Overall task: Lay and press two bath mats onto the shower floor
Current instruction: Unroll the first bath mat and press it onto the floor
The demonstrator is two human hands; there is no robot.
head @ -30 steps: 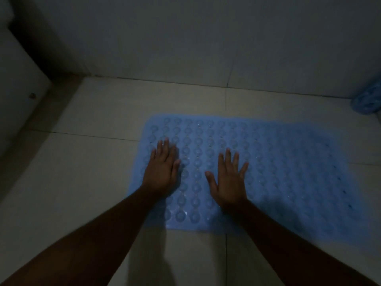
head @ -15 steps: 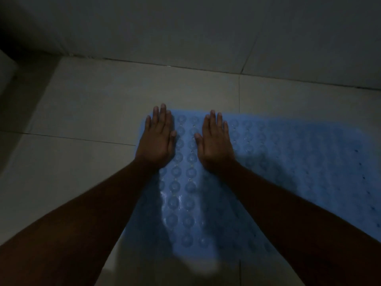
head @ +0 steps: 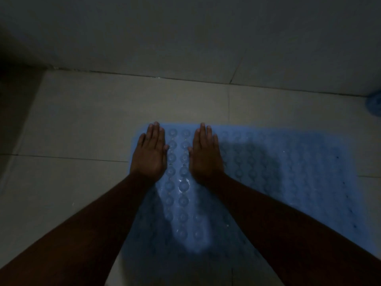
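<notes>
Pressing flat with fingers straight and together, the left hand (head: 150,153) and right hand (head: 206,154) rest on the blue mat's (head: 288,182) far-left corner.

The right edge crops a 2nd blue mat (head: 374,104).

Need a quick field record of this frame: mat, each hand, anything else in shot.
mat: blue bath mat, round bumps, lying on the tiled floor
left hand: flat, palm down, fingers straight, at the mat's far left corner
right hand: flat, palm down, beside it on the mat, not touching it
other: blue object cut off at right edge, near the wall; unidentifiable
lighting: dim
</notes>
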